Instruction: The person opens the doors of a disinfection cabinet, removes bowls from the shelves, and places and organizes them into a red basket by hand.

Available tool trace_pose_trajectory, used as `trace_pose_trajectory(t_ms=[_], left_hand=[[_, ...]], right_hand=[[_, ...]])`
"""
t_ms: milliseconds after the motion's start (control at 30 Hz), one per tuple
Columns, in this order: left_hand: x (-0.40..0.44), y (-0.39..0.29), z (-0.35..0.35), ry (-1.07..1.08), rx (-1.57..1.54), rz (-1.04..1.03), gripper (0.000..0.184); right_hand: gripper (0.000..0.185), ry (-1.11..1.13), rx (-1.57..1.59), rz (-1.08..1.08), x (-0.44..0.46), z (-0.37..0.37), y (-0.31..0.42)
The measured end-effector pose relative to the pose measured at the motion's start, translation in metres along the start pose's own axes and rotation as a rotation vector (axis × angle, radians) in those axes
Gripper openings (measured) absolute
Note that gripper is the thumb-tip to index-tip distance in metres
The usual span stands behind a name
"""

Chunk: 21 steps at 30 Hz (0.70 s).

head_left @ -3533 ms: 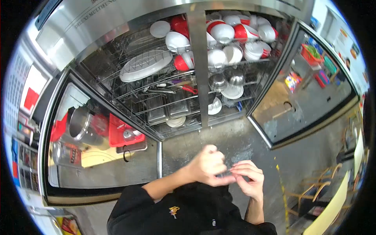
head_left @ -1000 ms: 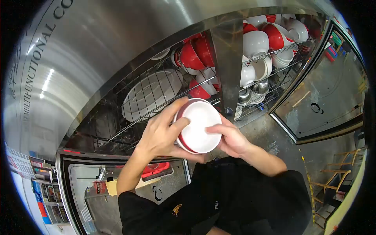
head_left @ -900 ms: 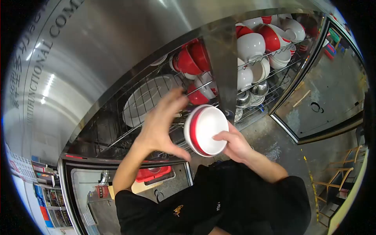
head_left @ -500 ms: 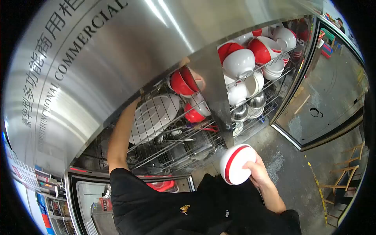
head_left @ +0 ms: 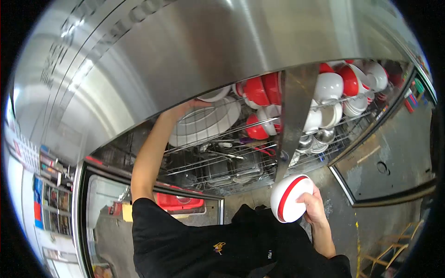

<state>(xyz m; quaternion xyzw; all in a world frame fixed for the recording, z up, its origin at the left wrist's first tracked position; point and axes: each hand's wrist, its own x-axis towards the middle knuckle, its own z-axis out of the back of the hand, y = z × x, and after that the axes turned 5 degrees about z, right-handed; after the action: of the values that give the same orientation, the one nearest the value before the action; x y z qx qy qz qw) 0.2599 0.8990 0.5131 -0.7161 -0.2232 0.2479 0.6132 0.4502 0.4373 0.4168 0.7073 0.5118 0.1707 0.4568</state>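
Observation:
My right hand [head_left: 313,204] grips a white bowl with a red band [head_left: 287,199], thumb over its white face, close to my chest. My left arm reaches up into the steel cabinet. There my left hand [head_left: 192,106] is at a white dish [head_left: 215,95], its fingers along the underside; the cabinet's top edge partly hides both. Just below, a large white oval plate [head_left: 208,127] leans on the wire rack. Red and white bowls [head_left: 257,91] sit to the right of that hand.
Past the steel post [head_left: 295,111], more bowls [head_left: 330,87] crowd the wire shelves, with metal bowls [head_left: 324,135] lower down. Glass doors stand swung out on both sides, the right door [head_left: 384,162] and the left door [head_left: 83,208]. A red tray [head_left: 178,201] shows behind the left door.
The view has shifted, so the cabinet's contents appear farther right. My left hand, mostly hidden before, now shows beside a white dish. My right hand still holds the banded bowl.

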Motion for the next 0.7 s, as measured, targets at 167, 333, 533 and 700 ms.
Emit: trace_pose_trajectory(t_ms=[167,333,533,700], left_hand=[[-0.085,-0.034,-0.038,-0.444,0.425,0.407,0.047],[-0.164,-0.030,-0.106,-0.271,0.547,-0.119,0.041],[-0.215,0.061,-0.165,-0.233,0.561,-0.192,0.042],[-0.218,0.154,-0.194,-0.055,0.154,0.062,0.039]], right_hand=[[0.065,0.192,-0.101,0.040,0.023,-0.030,0.013],[0.066,0.321,-0.241,0.230,0.029,-0.065,0.033],[0.052,0.214,-0.455,0.636,0.007,-0.088,0.041],[0.069,0.155,-0.487,0.407,-0.004,-0.074,0.012]])
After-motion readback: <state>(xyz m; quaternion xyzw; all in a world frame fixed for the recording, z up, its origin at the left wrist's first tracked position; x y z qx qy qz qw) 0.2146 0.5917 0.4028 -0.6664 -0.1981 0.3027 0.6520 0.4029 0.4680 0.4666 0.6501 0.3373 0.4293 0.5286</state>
